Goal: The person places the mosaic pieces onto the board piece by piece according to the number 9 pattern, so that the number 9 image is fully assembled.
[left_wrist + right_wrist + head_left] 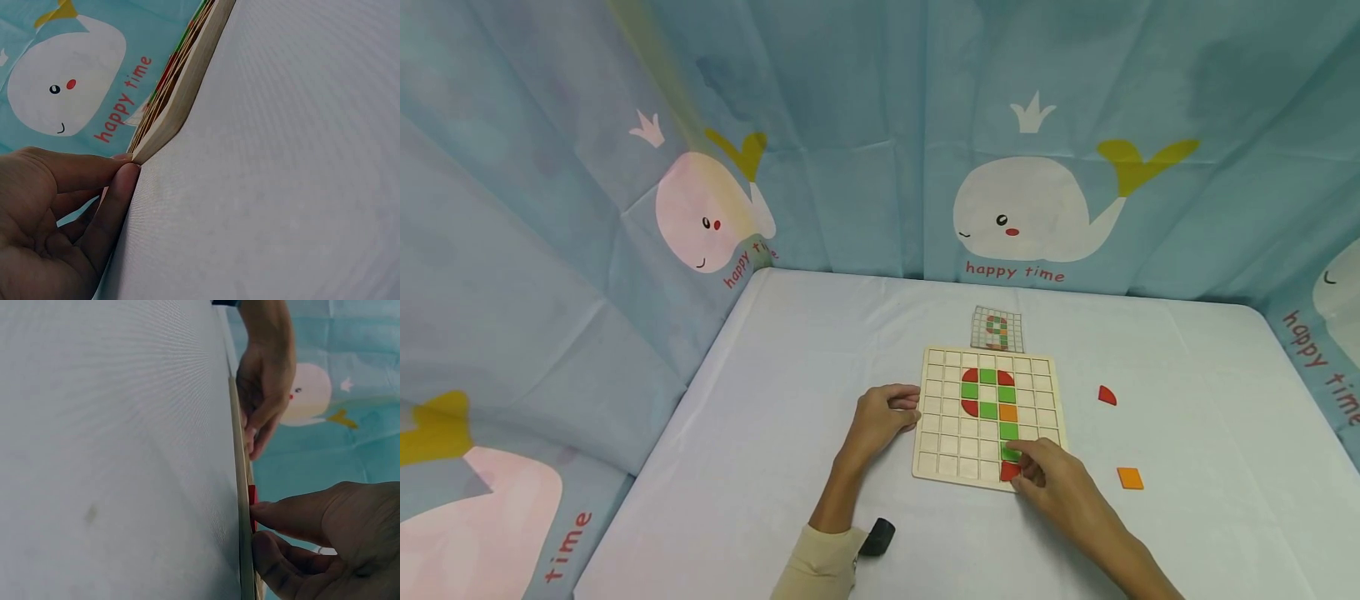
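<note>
A pale wooden grid board (947, 425) lies on the table with green, red and orange tiles set in a shape like a 9. My left hand (880, 417) holds the board's left edge between thumb and fingers; in the left wrist view the fingertips (128, 172) meet at its rim. At the board's lower right, my right hand (1056, 479) has thumb and index finger bent at a red quarter-circle tile (1009, 472). The index fingertip overlaps a green tile (1006, 452) just above. In the right wrist view the thumb touches the red tile (252, 495).
A pattern card (997, 329) showing the same figure lies behind the board. To the right are a loose red quarter-circle tile (1107, 395) and an orange square tile (1130, 478). A black object (877, 537) is beside the left sleeve. Whale-printed curtains (850, 208) surround the white table.
</note>
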A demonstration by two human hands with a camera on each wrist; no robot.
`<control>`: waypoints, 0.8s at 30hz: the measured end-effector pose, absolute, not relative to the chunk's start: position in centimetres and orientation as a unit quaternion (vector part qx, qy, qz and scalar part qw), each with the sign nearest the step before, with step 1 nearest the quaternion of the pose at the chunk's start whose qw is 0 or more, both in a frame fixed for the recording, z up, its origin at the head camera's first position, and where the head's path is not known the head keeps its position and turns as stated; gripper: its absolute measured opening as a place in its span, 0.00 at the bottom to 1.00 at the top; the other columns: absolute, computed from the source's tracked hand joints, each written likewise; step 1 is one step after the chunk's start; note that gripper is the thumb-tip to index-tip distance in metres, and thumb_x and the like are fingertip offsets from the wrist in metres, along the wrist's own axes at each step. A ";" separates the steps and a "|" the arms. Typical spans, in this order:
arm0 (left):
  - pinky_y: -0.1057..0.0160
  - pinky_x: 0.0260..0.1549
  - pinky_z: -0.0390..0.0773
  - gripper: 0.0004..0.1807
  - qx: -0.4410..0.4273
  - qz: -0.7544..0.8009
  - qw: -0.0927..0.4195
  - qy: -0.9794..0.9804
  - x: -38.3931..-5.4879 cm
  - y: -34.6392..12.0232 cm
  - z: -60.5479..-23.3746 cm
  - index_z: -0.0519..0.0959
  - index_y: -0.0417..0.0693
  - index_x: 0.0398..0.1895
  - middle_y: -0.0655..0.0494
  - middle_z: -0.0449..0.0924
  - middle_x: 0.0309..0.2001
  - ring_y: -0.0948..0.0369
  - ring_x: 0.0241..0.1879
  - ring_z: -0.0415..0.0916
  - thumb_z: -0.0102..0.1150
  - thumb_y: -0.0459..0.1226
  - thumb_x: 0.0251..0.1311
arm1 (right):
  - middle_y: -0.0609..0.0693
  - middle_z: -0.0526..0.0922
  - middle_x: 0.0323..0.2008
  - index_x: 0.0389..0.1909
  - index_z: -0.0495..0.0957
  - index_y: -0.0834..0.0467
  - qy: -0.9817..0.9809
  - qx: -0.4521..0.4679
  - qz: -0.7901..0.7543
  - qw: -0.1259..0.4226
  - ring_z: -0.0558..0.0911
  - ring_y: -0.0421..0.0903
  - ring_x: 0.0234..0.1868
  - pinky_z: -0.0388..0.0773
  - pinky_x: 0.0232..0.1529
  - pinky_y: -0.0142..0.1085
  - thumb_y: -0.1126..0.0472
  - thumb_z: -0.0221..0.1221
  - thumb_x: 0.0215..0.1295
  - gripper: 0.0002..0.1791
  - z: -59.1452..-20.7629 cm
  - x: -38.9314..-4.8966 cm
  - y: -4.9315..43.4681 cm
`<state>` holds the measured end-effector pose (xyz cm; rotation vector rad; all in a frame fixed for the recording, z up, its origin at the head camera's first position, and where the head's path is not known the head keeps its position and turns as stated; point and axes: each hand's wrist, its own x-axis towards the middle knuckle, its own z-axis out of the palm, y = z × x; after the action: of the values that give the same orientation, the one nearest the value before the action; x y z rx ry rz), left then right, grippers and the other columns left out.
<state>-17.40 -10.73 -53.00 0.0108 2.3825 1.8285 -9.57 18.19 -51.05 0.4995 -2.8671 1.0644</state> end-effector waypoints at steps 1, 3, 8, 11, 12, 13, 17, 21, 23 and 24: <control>0.66 0.38 0.89 0.22 0.002 0.607 0.070 0.792 -17.4 -10.7 -53.0 0.85 0.36 0.59 0.46 0.89 0.48 0.59 0.44 0.88 0.69 0.24 0.61 | 0.40 0.78 0.33 0.54 0.85 0.60 -0.924 0.163 0.344 0.024 0.75 0.30 0.33 0.79 0.34 0.29 0.75 0.74 0.54 0.24 -51.1 -9.6 18.2; 0.66 0.38 0.89 0.22 0.001 0.607 0.070 0.792 -17.4 -10.7 -53.0 0.85 0.36 0.59 0.47 0.89 0.48 0.59 0.44 0.88 0.69 0.24 0.61 | 0.40 0.79 0.33 0.54 0.85 0.60 -0.923 0.166 0.345 0.028 0.75 0.30 0.33 0.80 0.34 0.29 0.76 0.73 0.54 0.24 -51.1 -9.6 18.2; 0.67 0.38 0.89 0.22 0.000 0.606 0.069 0.793 -17.3 -10.7 -53.0 0.85 0.37 0.59 0.47 0.89 0.48 0.60 0.44 0.88 0.69 0.24 0.60 | 0.42 0.80 0.36 0.52 0.86 0.58 -0.920 0.169 0.352 0.024 0.77 0.30 0.34 0.81 0.36 0.29 0.76 0.74 0.54 0.24 -51.1 -9.7 18.0; 0.66 0.38 0.89 0.22 -0.001 0.606 0.069 0.793 -17.3 -10.7 -53.0 0.85 0.37 0.59 0.47 0.89 0.48 0.60 0.45 0.88 0.69 0.25 0.60 | 0.42 0.80 0.37 0.48 0.88 0.56 -0.923 0.174 0.343 0.025 0.75 0.31 0.34 0.79 0.35 0.28 0.74 0.74 0.53 0.21 -51.1 -9.7 17.8; 0.67 0.38 0.89 0.22 -0.003 0.605 0.070 0.793 -17.3 -10.7 -53.0 0.85 0.38 0.59 0.48 0.89 0.48 0.60 0.45 0.88 0.69 0.25 0.60 | 0.42 0.79 0.38 0.46 0.88 0.55 -0.924 0.176 0.338 0.029 0.74 0.31 0.34 0.77 0.34 0.28 0.73 0.75 0.53 0.20 -51.1 -9.7 17.8; 0.66 0.38 0.89 0.22 -0.004 0.605 0.070 0.793 -17.3 -10.7 -53.0 0.85 0.38 0.59 0.48 0.89 0.48 0.60 0.45 0.88 0.69 0.25 0.60 | 0.41 0.79 0.38 0.45 0.89 0.55 -0.925 0.178 0.334 0.032 0.73 0.31 0.34 0.76 0.34 0.29 0.72 0.75 0.53 0.19 -51.2 -9.7 17.7; 0.66 0.38 0.89 0.21 -0.002 0.605 0.069 0.793 -17.3 -10.7 -53.0 0.85 0.37 0.59 0.48 0.89 0.48 0.59 0.44 0.88 0.69 0.25 0.61 | 0.40 0.78 0.39 0.43 0.89 0.52 -0.928 0.181 0.324 0.038 0.71 0.31 0.35 0.74 0.35 0.29 0.70 0.77 0.53 0.17 -51.2 -9.6 17.7; 0.66 0.38 0.89 0.21 -0.001 0.605 0.068 0.793 -17.4 -10.7 -53.0 0.85 0.37 0.59 0.48 0.89 0.48 0.59 0.44 0.88 0.69 0.25 0.61 | 0.40 0.77 0.41 0.43 0.89 0.51 -0.931 0.183 0.314 0.039 0.71 0.32 0.37 0.74 0.37 0.29 0.67 0.78 0.53 0.17 -51.2 -9.6 17.6; 0.66 0.38 0.89 0.21 -0.001 0.605 0.067 0.793 -17.4 -10.7 -53.0 0.85 0.37 0.59 0.48 0.89 0.48 0.59 0.44 0.88 0.69 0.24 0.60 | 0.39 0.77 0.41 0.42 0.89 0.51 -0.933 0.183 0.307 0.040 0.72 0.32 0.38 0.75 0.37 0.29 0.67 0.78 0.53 0.17 -51.2 -9.7 17.6; 0.66 0.38 0.90 0.21 -0.001 0.605 0.067 0.793 -17.4 -10.7 -53.0 0.85 0.37 0.59 0.48 0.89 0.48 0.60 0.44 0.88 0.69 0.24 0.60 | 0.39 0.76 0.40 0.42 0.89 0.51 -0.934 0.183 0.303 0.040 0.72 0.32 0.38 0.75 0.38 0.30 0.67 0.78 0.53 0.16 -51.2 -9.7 17.6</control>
<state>-17.43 -10.68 -52.97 -0.0043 2.3911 1.8237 -9.69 17.61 -51.20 0.5620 -2.8638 0.9281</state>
